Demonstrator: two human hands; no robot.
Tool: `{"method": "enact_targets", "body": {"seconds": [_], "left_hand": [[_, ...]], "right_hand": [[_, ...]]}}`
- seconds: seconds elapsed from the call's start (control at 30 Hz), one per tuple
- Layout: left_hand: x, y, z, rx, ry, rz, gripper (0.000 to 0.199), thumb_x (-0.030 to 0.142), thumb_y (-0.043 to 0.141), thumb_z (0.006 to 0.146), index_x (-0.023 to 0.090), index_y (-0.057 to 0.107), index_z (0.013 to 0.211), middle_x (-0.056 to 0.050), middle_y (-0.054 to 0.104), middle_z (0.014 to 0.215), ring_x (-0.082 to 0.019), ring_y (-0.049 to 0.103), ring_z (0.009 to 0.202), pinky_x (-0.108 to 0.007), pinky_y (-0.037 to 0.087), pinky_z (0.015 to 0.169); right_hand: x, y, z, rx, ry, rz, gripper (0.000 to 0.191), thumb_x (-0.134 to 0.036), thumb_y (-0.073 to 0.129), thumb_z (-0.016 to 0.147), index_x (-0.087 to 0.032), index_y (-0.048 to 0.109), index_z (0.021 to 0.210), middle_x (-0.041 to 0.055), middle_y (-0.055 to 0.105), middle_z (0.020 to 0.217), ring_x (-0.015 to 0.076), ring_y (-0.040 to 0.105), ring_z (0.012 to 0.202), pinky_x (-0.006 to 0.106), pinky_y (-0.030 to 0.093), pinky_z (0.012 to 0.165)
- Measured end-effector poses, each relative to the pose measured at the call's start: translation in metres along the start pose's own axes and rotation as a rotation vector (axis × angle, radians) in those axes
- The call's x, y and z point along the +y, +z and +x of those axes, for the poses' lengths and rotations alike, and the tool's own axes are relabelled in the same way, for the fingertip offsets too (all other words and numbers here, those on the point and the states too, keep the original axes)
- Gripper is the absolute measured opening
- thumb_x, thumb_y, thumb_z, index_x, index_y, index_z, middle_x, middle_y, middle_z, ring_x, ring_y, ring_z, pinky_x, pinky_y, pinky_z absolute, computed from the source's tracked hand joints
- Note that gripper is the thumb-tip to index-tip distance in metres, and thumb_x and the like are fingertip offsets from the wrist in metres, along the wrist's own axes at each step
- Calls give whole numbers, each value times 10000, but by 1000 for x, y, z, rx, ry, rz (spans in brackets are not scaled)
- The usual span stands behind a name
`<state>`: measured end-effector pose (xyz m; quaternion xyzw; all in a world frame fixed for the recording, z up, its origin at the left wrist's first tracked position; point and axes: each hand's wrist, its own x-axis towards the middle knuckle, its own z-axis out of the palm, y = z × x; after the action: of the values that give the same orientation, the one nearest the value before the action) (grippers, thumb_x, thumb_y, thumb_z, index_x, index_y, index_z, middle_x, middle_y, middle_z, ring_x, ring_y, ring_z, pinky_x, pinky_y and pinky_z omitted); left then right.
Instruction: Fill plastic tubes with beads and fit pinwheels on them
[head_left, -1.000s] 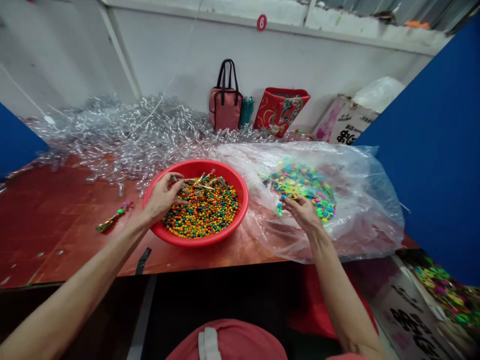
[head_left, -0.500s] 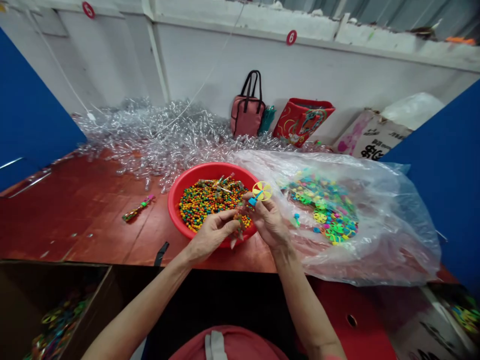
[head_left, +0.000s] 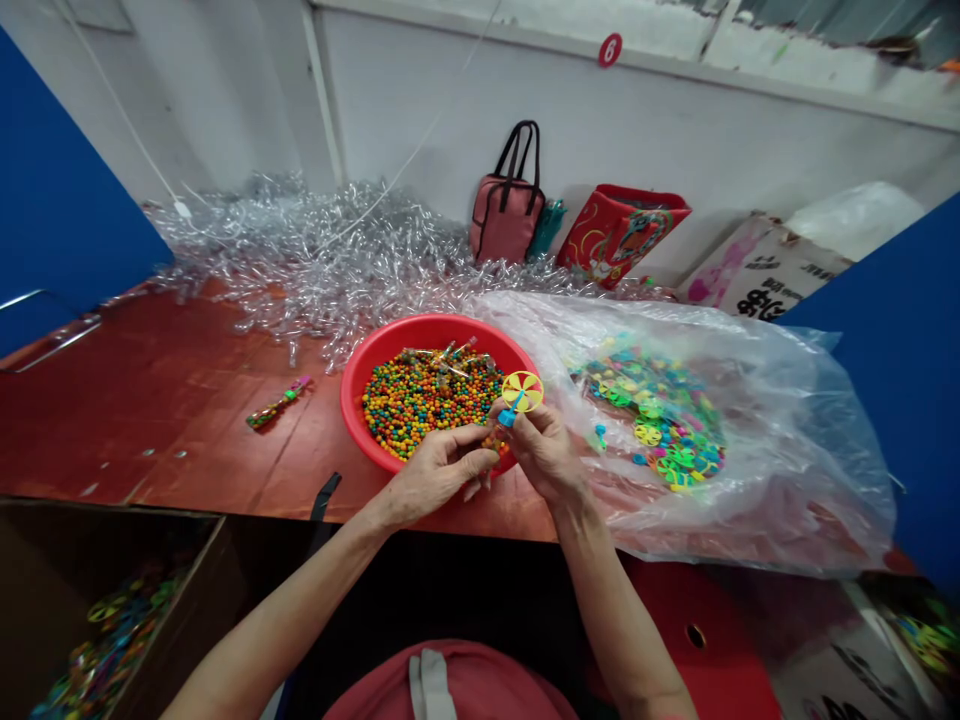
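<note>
My left hand (head_left: 439, 472) is closed at the front rim of the red basin (head_left: 351, 405), its fingers pinching a small clear tube (head_left: 491, 440) that is mostly hidden. Colours show through it. My right hand (head_left: 551, 455) meets it from the right, fingers closed around a blue cap that carries a yellow toy fan (head_left: 523, 392). Cap and tube top are close together; whether they touch I cannot tell. Small multicoloured balls (head_left: 409, 400) fill the basin, with several clear tubes (head_left: 450, 365) lying on them.
A filled tube with a pink and green top (head_left: 279, 403) lies on the red table. Clear empty tubes (head_left: 352, 240) are heaped behind. At right, a plastic bag (head_left: 802, 440) holds colourful fan tops (head_left: 675, 455). Two bags stand against the wall. Below left is a box of toys (head_left: 112, 640).
The blue cap with its fan has come lower, closer to the tube in my left hand. Both hands have drawn together. The camera view has shifted slightly.
</note>
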<state>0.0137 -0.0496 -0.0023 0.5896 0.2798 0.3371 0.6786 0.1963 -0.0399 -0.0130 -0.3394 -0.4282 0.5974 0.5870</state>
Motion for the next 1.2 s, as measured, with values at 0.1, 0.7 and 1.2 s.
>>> {"method": "enact_targets", "body": {"seconds": [0.1, 0.7, 1.2], "left_hand": [[-3, 2, 1, 1, -11, 1, 568, 530, 671, 956, 77, 693, 1300, 4, 603, 682, -83, 463, 510, -235, 371, 553], [1, 5, 5, 15, -7, -72, 408, 503, 730, 919, 124, 722, 1067, -68, 698, 891, -104, 575, 557, -254, 482, 566], [0, 10, 8, 56, -24, -80, 474, 530, 816, 839, 120, 709, 1050, -29, 695, 760, -88, 538, 497, -229, 431, 510]], "right_hand": [[0, -5, -1, -12, -41, -78, 368, -572, 905, 740, -239, 799, 854, 31, 775, 837, 177, 680, 722, 325, 591, 710], [2, -8, -3, -19, -178, -227, 416, -647, 831, 790, -239, 757, 826, 45, 761, 869, 206, 689, 797, 342, 581, 748], [-12, -8, 2, -224, -178, -226, 269, -503, 854, 820, -255, 794, 905, 60, 756, 1066, 247, 684, 1040, 391, 574, 903]]}}
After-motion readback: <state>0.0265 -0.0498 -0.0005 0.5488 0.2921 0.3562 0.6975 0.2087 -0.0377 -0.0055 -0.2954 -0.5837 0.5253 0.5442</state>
